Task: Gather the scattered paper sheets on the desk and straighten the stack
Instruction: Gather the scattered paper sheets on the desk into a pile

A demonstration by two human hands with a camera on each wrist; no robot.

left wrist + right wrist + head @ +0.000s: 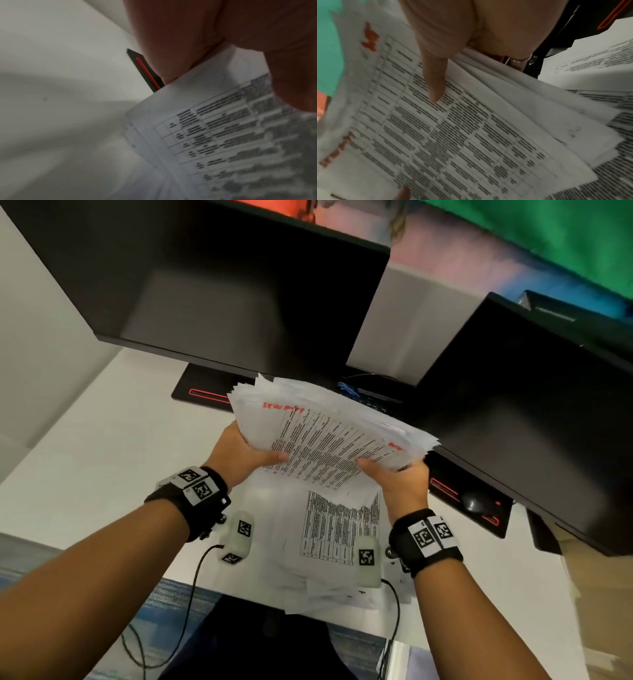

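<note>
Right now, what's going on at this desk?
A person holds a ragged stack of printed sheets off the desk with both hands: the left hand grips its left edge, the right hand its right edge. The edges are not squared yet. More loose sheets lie on the desk below, in front of two dark monitors.
</note>
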